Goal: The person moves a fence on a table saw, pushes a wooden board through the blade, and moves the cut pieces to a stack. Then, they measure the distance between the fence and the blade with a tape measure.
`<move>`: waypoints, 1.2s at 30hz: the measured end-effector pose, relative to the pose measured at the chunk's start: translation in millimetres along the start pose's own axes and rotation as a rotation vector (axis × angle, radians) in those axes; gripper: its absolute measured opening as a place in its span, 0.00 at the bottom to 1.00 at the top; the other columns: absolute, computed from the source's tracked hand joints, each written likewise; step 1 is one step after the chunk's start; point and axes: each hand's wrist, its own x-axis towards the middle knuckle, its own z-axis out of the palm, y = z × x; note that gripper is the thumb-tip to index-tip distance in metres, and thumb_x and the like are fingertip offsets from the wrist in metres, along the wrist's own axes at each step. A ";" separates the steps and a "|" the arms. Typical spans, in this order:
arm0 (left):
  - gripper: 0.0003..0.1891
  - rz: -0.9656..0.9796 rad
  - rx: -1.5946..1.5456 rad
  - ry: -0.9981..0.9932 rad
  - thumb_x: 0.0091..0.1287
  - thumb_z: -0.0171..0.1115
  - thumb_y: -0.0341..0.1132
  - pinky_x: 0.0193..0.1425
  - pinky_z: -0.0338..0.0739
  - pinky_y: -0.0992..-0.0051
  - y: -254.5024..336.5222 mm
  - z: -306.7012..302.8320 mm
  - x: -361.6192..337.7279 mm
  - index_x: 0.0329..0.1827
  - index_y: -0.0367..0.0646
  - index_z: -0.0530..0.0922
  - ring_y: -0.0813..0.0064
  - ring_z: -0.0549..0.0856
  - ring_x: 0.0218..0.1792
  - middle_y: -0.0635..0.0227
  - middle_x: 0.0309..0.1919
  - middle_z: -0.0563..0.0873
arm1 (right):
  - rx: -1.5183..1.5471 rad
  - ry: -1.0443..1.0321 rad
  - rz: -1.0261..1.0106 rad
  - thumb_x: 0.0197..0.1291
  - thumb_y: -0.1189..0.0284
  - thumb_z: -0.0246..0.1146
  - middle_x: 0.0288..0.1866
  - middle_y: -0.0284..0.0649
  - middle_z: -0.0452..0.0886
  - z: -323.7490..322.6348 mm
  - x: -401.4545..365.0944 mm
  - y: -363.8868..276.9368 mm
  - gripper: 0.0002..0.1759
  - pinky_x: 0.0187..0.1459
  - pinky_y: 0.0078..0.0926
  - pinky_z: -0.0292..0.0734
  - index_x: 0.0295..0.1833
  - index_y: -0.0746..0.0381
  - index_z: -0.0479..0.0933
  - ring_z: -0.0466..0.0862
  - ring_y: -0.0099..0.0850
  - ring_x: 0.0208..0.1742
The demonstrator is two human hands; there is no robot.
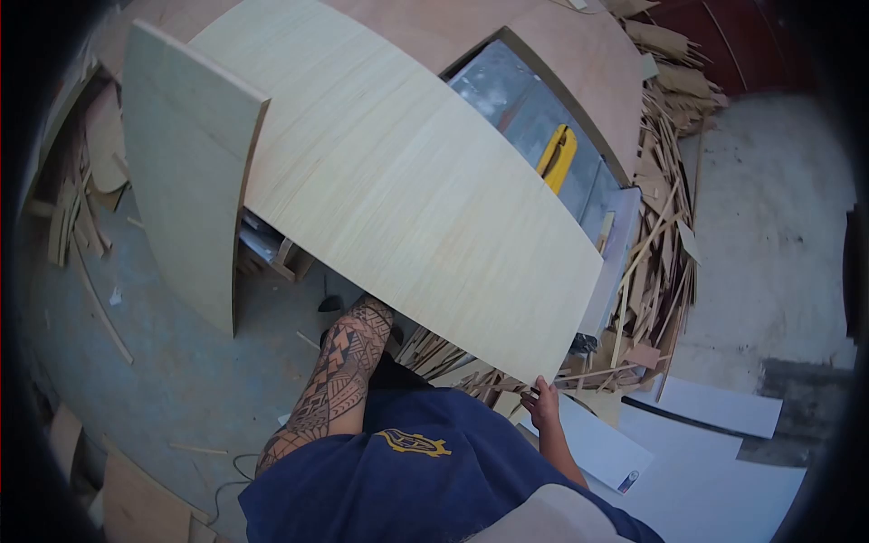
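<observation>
A pale wood panel [407,181] lies across the worktop [579,68], hiding most of its near edge. By the worktop's near right corner my right hand [543,403] grips the panel's corner, thumb up against it and fingers curled in. My left arm [330,385] reaches beneath the panel's near edge; the left hand is hidden, and I cannot tell how it is set. A second panel [186,172] stands on edge at the pale sheet's left end. Beyond the sheet, a yellow object [561,158] sits on the worktop's metal bed [493,81]. Wood offcuts [656,213] heap along the worktop's right edge, with white boards [697,480] past its near right corner.
</observation>
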 end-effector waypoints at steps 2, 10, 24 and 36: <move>0.30 -0.002 0.041 -0.005 0.79 0.57 0.53 0.72 0.74 0.58 5.3 -2.5 1.8 0.75 0.41 0.73 0.58 0.83 0.65 0.59 0.66 0.83 | -0.009 -0.005 -0.005 0.73 0.51 0.66 0.65 0.47 0.76 -0.5 -2.4 -3.0 0.30 0.57 0.53 0.81 0.69 0.56 0.65 0.85 0.50 0.57; 0.28 0.106 0.281 0.070 0.80 0.58 0.49 0.72 0.74 0.60 42.1 -5.1 -22.1 0.75 0.41 0.73 0.58 0.84 0.64 0.59 0.65 0.84 | -0.687 0.583 -0.520 0.66 0.57 0.70 0.79 0.65 0.62 24.1 2.9 15.6 0.48 0.78 0.66 0.55 0.84 0.64 0.57 0.63 0.63 0.79; 0.55 1.142 2.233 0.040 0.55 0.78 0.28 0.85 0.50 0.40 156.7 81.4 -216.0 0.86 0.45 0.54 0.35 0.52 0.84 0.42 0.84 0.52 | -0.719 0.386 -1.062 0.71 0.48 0.60 0.86 0.53 0.61 102.7 -28.2 -28.4 0.37 0.83 0.70 0.39 0.78 0.60 0.71 0.57 0.54 0.87; 0.59 0.923 2.587 -0.144 0.53 0.65 0.17 0.82 0.38 0.26 174.0 94.7 -181.4 0.90 0.49 0.45 0.38 0.44 0.88 0.44 0.88 0.43 | -0.674 0.401 -1.093 0.68 0.49 0.61 0.83 0.51 0.64 101.1 -23.3 -33.8 0.37 0.83 0.67 0.46 0.76 0.58 0.72 0.62 0.49 0.85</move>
